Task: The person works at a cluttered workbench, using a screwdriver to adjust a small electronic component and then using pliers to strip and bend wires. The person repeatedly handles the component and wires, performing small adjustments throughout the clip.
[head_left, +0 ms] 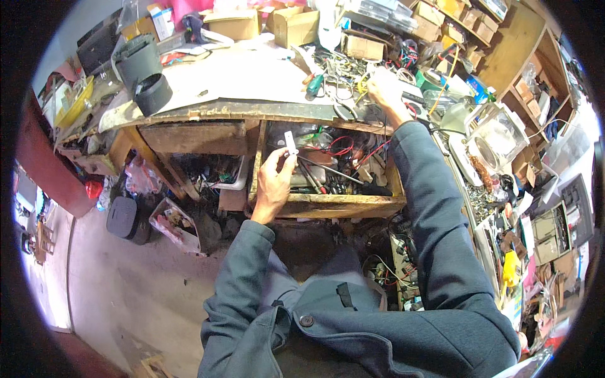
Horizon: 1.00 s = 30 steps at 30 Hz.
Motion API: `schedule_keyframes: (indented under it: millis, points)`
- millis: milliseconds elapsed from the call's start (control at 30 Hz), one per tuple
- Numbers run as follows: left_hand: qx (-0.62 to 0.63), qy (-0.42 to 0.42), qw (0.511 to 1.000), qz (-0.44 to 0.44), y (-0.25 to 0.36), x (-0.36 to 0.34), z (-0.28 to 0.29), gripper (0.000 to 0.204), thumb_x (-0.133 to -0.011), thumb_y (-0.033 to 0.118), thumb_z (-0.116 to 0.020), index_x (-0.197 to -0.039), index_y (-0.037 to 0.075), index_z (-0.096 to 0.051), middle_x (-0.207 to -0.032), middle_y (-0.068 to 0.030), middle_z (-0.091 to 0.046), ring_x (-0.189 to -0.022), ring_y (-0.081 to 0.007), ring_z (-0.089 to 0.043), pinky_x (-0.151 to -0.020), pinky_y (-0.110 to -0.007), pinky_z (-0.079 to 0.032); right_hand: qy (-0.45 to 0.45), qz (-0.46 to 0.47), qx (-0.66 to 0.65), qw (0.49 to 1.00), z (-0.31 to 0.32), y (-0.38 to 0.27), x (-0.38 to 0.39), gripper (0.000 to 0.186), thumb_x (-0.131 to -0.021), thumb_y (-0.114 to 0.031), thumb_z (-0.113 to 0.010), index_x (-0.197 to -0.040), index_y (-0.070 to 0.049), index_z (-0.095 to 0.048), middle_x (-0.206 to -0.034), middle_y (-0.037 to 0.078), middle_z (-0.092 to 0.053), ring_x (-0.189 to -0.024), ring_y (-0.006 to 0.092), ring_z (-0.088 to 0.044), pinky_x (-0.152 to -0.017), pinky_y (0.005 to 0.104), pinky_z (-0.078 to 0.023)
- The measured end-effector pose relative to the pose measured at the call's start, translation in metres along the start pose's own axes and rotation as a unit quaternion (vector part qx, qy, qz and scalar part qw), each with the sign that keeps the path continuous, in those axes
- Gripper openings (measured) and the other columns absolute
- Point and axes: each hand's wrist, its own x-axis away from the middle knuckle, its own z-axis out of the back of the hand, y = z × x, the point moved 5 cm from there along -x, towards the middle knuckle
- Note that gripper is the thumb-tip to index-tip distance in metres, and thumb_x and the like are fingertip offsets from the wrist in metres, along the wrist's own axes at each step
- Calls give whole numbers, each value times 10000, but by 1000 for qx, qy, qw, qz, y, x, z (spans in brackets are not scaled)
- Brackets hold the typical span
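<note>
The left hand pinches a small white piece between thumb and fingers, upright over the left part of an open drawer. Inside the drawer lie red wire, long-handled tools and other mixed clutter.

The right hand reaches to the back right of the workbench, among loose tools and wires; glare washes out its fingers, so I cannot tell whether they grip anything. A teal-handled tool lies to its left.

At the bench's back stand 2 cardboard boxes, side by side. Toward the left end, a dark grey tub stands behind a black cylinder, with a yellow basket farther left. On the floor, an open box holds mixed scraps beside a dark bin. On the right, a clear plastic container sits amid clutter.
</note>
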Motion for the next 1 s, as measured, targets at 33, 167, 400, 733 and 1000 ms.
schedule_keyframes:
  millis: [33,167,400,733,1000]
  points:
    - [10,-2,1000,3,-2,0,-1,267,-993,172,-634,-1181,-16,-652,-870,-26,-670,-775,-89,-597,-699,-268,-498,36,-50,-33,998,6,5,0,255,-913,-264,-600,-789,-54,-676,-824,171,-620,-792,368,-635,-716,471,-503]
    - [36,-14,999,17,-8,0,-1,288,-1003,188,-625,-1212,-11,-641,-910,-40,-698,-786,-92,-623,-711,-260,-511,17,-248,-408,879,37,4,1,168,-997,-193,-560,-963,-47,-636,-921,128,-701,-859,235,-693,-720,358,-548]
    - [69,-40,996,45,-4,3,2,304,-1022,165,-578,-1259,-19,-622,-1110,-85,-702,-910,-142,-677,-781,-280,-557,-140,-428,-845,290,69,-103,101,281,-1050,-331,-538,-1044,-54,-584,-826,63,-583,-608,65,-466,-459,194,-358]
    - [151,-62,984,78,-4,0,1,322,-1022,132,-570,-1311,-5,-608,-1149,-72,-685,-952,-142,-665,-845,-287,-546,-318,-253,-721,562,93,-195,183,145,-900,-114,-632,-1032,-56,-619,-732,-50,-529,-615,40,-451,-551,224,-368]
    - [222,-103,965,98,-10,-1,-2,306,-1030,135,-580,-1298,-11,-605,-1113,-56,-690,-950,-134,-670,-831,-292,-553,-216,-187,-528,800,101,-187,177,238,-866,-184,-668,-843,1,-521,-714,76,-506,-689,134,-460,-626,334,-432]
